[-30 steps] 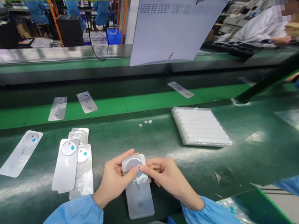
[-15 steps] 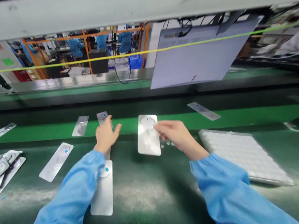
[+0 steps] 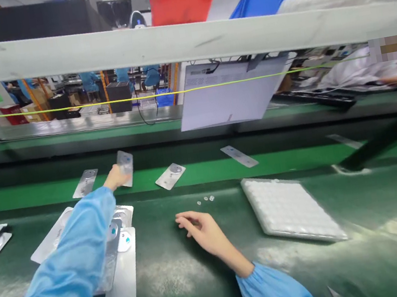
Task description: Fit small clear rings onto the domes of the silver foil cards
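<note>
Left grip [image 3: 114, 179] pinched on foil strip [image 3: 125, 161], strip just beyond the fingertips.

Both arms are in loose light-blue smock sleeves, thin crinkly fabric with lots of folds. Cuffs are gathered snug at the wrists, elastic by the look of it. The left hand [image 3: 115, 177] and right hand [image 3: 201, 230] are bare, no gloves.

You get bright, even light from overhead, and it spreads into pale glare patches on the dark green surface [image 3: 189, 276] in front of you. Your left hand [image 3: 114, 179] and the strip [image 3: 125, 161] it holds look smeared. Your right hand [image 3: 200, 229] is sharper, with a soft shadow beside it. Lines bow near the edges, and the lower right corner darkens.
</note>
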### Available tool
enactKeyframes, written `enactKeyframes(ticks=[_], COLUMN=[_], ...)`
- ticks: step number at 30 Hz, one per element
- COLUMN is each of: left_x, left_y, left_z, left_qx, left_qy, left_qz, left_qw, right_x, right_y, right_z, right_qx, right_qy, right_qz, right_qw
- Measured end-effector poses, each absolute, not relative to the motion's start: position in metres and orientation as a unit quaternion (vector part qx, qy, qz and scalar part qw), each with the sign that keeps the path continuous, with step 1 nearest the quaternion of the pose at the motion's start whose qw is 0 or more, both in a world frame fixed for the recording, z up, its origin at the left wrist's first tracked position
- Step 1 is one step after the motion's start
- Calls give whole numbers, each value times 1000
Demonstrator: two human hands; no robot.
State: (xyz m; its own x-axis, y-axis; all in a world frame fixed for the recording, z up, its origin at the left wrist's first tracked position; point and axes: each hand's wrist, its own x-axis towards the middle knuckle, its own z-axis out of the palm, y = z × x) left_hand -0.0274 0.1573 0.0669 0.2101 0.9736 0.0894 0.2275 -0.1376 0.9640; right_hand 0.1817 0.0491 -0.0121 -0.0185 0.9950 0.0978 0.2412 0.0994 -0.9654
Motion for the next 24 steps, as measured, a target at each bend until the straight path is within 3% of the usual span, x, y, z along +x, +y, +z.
enactKeyframes(ticks=[3,7,13,18,24], left_x=[-14,-7,24,73,75], left_y=[116,64,118,205,250], left_z=[56,34,29,26,15], left_qx=[670,739,839,805,803], left_qy=[441,372,463,561,584], left_qz=[339,229,210,165,109], left_qw=[492,513,193,98,54], right_x=[173,178,196,192,189], right_y=[35,14,-11,-10,-6], right_z=[-8,-8,-21,-22,-21], right_qx=[-479,-438,-484,-466,-453], right_qy=[-521,-506,-420,-434,-429], right_qz=[503,527,532,520,523], right_qw=[496,524,554,570,581])
